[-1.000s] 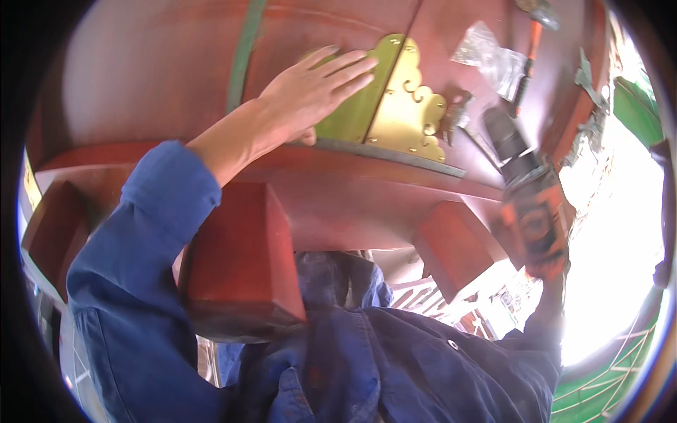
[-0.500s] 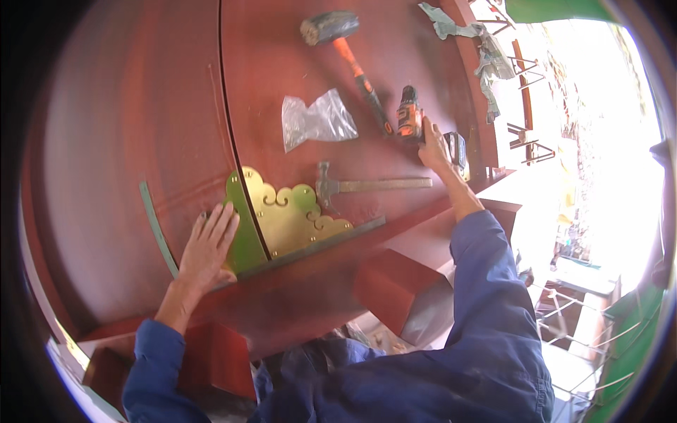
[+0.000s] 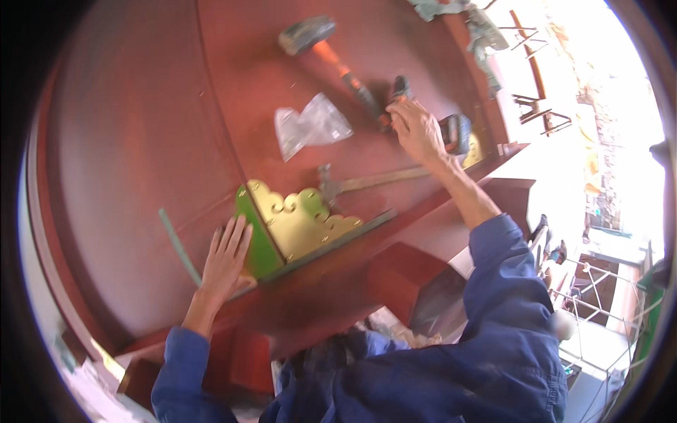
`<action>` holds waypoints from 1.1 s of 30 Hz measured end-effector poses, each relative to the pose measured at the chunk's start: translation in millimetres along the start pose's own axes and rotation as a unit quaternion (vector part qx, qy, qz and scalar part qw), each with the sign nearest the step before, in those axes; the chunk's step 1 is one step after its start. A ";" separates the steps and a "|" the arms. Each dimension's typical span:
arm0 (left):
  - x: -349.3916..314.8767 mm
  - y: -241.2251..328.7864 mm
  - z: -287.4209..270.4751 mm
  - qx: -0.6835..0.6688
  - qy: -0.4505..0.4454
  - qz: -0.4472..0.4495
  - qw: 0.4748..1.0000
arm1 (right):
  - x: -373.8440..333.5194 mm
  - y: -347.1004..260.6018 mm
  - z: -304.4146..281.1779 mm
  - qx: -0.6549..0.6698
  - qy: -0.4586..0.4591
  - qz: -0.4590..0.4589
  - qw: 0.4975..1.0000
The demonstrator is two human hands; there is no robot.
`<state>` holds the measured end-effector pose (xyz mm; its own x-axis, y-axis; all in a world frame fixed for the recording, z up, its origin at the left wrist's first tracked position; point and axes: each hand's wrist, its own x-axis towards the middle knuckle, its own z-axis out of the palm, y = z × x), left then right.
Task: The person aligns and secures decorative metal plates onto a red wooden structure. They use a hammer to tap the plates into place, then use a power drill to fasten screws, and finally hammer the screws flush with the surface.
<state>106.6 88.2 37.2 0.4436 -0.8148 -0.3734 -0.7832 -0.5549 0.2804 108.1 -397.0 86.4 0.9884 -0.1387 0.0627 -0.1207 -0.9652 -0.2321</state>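
My left hand (image 3: 226, 257) lies flat with fingers stretched out, on the green left piece of a scalloped fitting (image 3: 258, 243) and the red-brown wood beside it. To the right of a seam is the fitting's gold-coloured metal plate (image 3: 293, 222), with scroll cut-outs and small fasteners along its edges. My right hand (image 3: 419, 130) is closed round the body of a cordless drill (image 3: 457, 134), which lies on its side; the hand hides its middle. Between the hands, a claw hammer (image 3: 381, 180) with a wooden handle rests just beyond the plate.
A sledgehammer (image 3: 308, 35) with an orange and black handle lies farther off, near a crumpled clear plastic bag (image 3: 310, 127). A thin green strip (image 3: 180, 247) is left of my left hand. Another gold plate (image 3: 474, 149) shows past the drill. Wooden blocks (image 3: 402, 278) jut out along the near edge.
My right hand has moved left and forward over the drill and closed round it. My left hand stays on the fitting. The whole view has shifted slightly.
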 end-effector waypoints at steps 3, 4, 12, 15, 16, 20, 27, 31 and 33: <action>2.6 -3.9 5.7 0.010 0.000 0.005 1.000 | 17.0 -55.6 12.7 0.223 -0.014 -0.059 0.973; 2.1 -4.9 6.8 0.013 -0.002 0.006 1.000 | 25.8 -56.0 26.5 0.201 -0.036 -0.053 0.978; -0.1 -4.0 6.1 0.016 0.010 0.007 1.000 | 61.1 -79.9 69.2 0.295 -0.129 -0.049 0.945; 1.0 -3.3 9.3 0.016 0.008 0.008 1.000 | 70.8 -105.5 70.6 0.262 -0.235 0.034 0.935; 2.5 -3.0 10.5 0.015 0.007 0.010 1.000 | 68.8 -108.2 77.7 0.234 -0.191 0.010 0.953; 4.3 -4.7 9.7 0.001 0.015 0.016 1.000 | 63.6 -130.8 71.3 0.168 -0.071 -0.004 0.983; 2.5 0.1 5.3 0.018 -0.013 0.003 1.000 | 64.3 -118.3 73.2 0.140 -0.035 -0.046 0.988; 1.7 -2.7 7.0 0.031 -0.015 0.002 0.999 | 77.3 -123.0 104.3 0.176 -0.047 -0.066 0.981; 1.8 -2.1 5.2 0.032 -0.018 -0.001 0.999 | 87.0 -123.4 114.4 0.149 -0.023 -0.074 0.986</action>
<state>106.7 88.8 31.3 0.4301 -0.8067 -0.4053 -0.8090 -0.5437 0.2235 219.7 -264.6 9.5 0.9970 0.0152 0.0757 0.0511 -0.8649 -0.4993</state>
